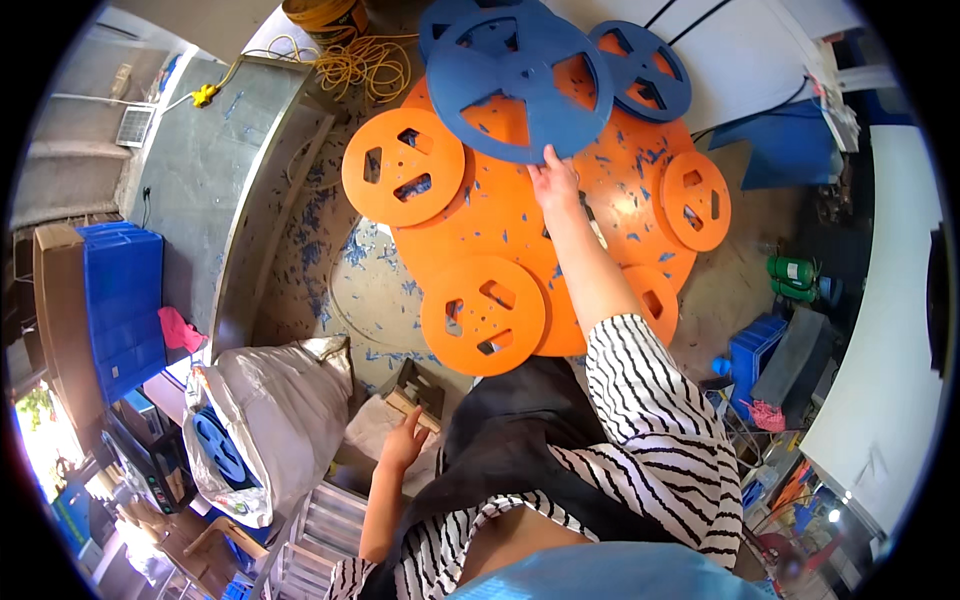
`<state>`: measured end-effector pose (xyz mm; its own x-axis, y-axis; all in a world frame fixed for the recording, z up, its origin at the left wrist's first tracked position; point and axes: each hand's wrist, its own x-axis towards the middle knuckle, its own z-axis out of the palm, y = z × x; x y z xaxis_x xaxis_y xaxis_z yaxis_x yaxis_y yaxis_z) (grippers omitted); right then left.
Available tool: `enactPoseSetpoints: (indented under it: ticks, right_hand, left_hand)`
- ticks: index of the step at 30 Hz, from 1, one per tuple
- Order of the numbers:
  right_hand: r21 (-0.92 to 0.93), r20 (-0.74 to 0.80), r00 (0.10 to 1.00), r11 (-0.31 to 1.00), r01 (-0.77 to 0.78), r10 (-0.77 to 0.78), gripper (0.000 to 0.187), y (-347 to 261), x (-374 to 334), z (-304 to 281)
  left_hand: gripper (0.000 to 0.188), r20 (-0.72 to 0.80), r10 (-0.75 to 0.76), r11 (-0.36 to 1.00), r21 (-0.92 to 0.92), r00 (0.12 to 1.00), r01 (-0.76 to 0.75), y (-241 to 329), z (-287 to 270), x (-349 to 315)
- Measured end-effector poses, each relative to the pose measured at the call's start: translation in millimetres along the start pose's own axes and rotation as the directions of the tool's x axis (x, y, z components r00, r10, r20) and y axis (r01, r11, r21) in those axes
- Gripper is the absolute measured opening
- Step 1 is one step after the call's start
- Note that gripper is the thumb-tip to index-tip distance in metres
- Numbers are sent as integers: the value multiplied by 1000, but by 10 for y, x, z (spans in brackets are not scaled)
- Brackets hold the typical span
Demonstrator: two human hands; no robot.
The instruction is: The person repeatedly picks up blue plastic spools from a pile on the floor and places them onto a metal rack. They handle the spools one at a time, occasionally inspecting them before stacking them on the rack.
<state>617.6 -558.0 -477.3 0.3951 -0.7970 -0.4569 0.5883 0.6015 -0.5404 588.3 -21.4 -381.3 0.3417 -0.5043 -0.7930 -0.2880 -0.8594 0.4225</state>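
Note:
A large blue reel flange (pixel 470 120), a spoked disc with cut-out windows, tilts over the far side of an orange round turntable (pixel 590 290). My right hand (pixel 556 186) grips its near rim, one finger over the edge and the rest partly hidden. On the turntable's edge sit orange slotted discs, among them a left one (pixel 390 205), a near one (pixel 515 345) and a right one (pixel 712 180). Another blue flange (pixel 675 90) lies behind at the right. My left hand (pixel 402 446) hangs low, apart from the turntable, fingers loosely extended and holding nothing visible.
Blue scraps litter the turntable and floor. At the left stand a grey bench (pixel 215 150), blue crates (pixel 120 300) and a white sack (pixel 280 420) with a blue reel (pixel 218 445) inside. A yellow hose (pixel 365 65) coils beside a yellow bucket (pixel 325 22). A white panel (pixel 890 350) stands right.

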Motion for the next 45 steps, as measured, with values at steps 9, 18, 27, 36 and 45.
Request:
enactPoseSetpoints:
  ticks: [9,18,27,36,45]
  right_hand:
    - [347,-176,983,938,6,59,34,702,1379,1049]
    - [287,-252,898,914,-288,362,34,1492,1716,1654]
    - [-549,759,641,-641,536,-114,60,-174,1904,1054]
    - [-61,306,815,-844,533,492,48,-206,2561,903]
    - [-145,165,737,-723,675,655,46,-44,2385,913]
  left_hand:
    - [51,-62,-133,940,-324,989,106,151,-27,535]
    - [50,34,-193,804,-568,981,178,182,7,838]
    - [47,69,-272,637,-735,960,233,249,-145,941]
    - [46,128,-290,563,-779,949,277,502,-192,940]
    - [47,120,-373,490,-817,920,305,510,-3,684]
